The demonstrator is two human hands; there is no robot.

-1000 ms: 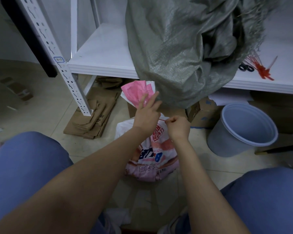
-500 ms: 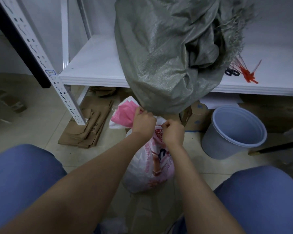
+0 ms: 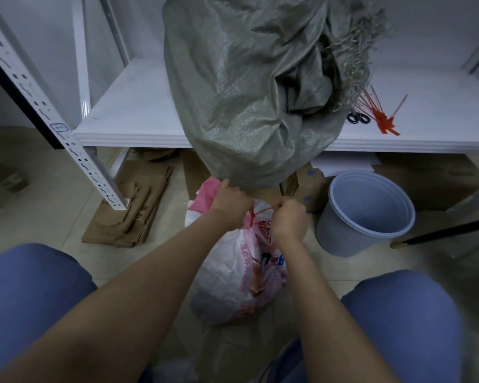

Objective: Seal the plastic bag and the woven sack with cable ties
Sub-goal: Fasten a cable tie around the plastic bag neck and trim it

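A white and pink printed plastic bag (image 3: 241, 275) stands on the floor between my knees. My left hand (image 3: 230, 203) grips its gathered pink neck. A red cable tie (image 3: 256, 214) runs round the neck, and my right hand (image 3: 288, 217) pinches its free end to the right. A grey-green woven sack (image 3: 249, 87) lies on the white shelf (image 3: 130, 120) above, its frayed mouth open and its bulge hanging over the shelf edge. Spare red cable ties (image 3: 382, 117) lie on the shelf to the right of the sack.
A pale blue bucket (image 3: 365, 214) stands on the floor at the right. Flattened brown paper bags (image 3: 133, 211) lie at the left under the shelf. A perforated white rack post (image 3: 53, 128) slants down at the left. Cardboard boxes (image 3: 304, 186) sit behind the bag.
My left hand went from open fingers on the pink bag top to a closed grip on the neck. The right hand has drawn the red tie out to the right. The camera moved closer.
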